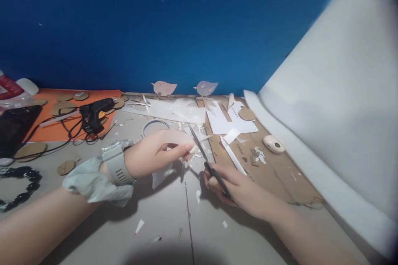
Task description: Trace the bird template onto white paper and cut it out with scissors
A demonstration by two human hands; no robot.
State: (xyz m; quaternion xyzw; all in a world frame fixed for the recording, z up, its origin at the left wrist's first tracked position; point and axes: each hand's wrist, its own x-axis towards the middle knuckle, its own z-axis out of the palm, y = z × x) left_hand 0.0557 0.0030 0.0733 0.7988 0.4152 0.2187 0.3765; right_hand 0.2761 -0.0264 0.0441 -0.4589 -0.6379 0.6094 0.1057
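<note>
My right hand (pixel 222 182) is closed around the dark handles of a pair of scissors (pixel 203 153), whose blades point up and to the left. Just left of the blades, my left hand (pixel 168 149) pinches a small white paper piece (pixel 193 147) between thumb and fingers. The blade lies right beside this piece; whether it touches the paper I cannot tell. A pale watch (pixel 117 161) and a light green scrunchie (pixel 96 180) are on my left wrist. Under my hands lie white paper scraps (pixel 199 197) on the grey tiled surface.
Two bird cutouts, one pink (pixel 164 88) and one pale grey (pixel 207 88), stand by the blue wall. A black glue gun (pixel 95 116) with its cord rests on an orange sheet (pixel 46 130). Cardboard (pixel 273 178), white paper (pixel 217 122) and a cream oval device (pixel 274 144) lie right.
</note>
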